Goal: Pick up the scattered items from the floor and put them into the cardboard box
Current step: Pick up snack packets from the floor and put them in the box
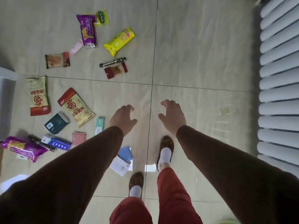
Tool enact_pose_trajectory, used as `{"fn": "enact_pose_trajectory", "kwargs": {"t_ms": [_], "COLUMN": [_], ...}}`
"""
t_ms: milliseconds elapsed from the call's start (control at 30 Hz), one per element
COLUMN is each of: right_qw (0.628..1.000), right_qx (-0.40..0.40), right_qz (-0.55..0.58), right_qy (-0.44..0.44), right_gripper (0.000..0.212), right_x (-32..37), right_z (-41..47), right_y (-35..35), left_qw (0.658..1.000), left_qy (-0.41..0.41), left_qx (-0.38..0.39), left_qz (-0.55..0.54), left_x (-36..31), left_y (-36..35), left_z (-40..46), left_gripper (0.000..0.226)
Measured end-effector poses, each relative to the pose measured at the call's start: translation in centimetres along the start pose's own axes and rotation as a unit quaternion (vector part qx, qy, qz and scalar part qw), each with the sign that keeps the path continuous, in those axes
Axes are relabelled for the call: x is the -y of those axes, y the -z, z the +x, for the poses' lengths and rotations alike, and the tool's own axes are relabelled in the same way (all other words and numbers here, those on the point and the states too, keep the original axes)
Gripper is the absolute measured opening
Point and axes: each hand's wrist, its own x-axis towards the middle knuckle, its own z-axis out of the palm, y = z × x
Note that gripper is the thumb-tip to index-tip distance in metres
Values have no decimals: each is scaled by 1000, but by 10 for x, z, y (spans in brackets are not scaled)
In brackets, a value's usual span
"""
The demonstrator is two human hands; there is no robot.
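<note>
Brown sleeves [77, 167] outstretched, left hand [122, 119] and right hand [173, 117] half-curled, empty, above floor tiles [194, 54]

Snack packets and small boxes lie scattered flat across the tiled floor.
A yellow packet [119, 41] lies far out; a purple packet [88, 30] beside it; a dark green box [56, 123] nearer.

I see a beige tiled floor [202, 54] divided by dark grout lines that cross near the centre of the view. Along the right edge, I see a white slatted panel [278, 81] running from far to near. At the left edge, I see a pale grey bin or container [6, 101], only partly in view. On the floor right of centre, I note a small yellowish mark [224, 110]. A bright rectangular reflection [149, 168] lies on the near tile.
</note>
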Motion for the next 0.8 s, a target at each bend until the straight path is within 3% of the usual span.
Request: {"fn": "enact_pose_trajectory", "kwargs": {"t_ms": [200, 467, 800], "right_qw": [996, 983, 964], "right_qx": [39, 70, 102], "right_qz": [-47, -109, -190], "right_qy": [64, 132, 155], "right_gripper": [44, 44, 45], "right_x": [29, 114, 174], "right_z": [100, 234, 400], "right_y": [36, 27, -24], "left_qw": [996, 989, 996], "left_qy": [55, 108, 83], "left_qx": [-35, -54, -21], "left_qz": [-59, -86, 4], "left_x": [-7, 49, 130], "left_y": [40, 97, 134], "left_z": [62, 149, 286], "left_gripper": [43, 43, 60]}}
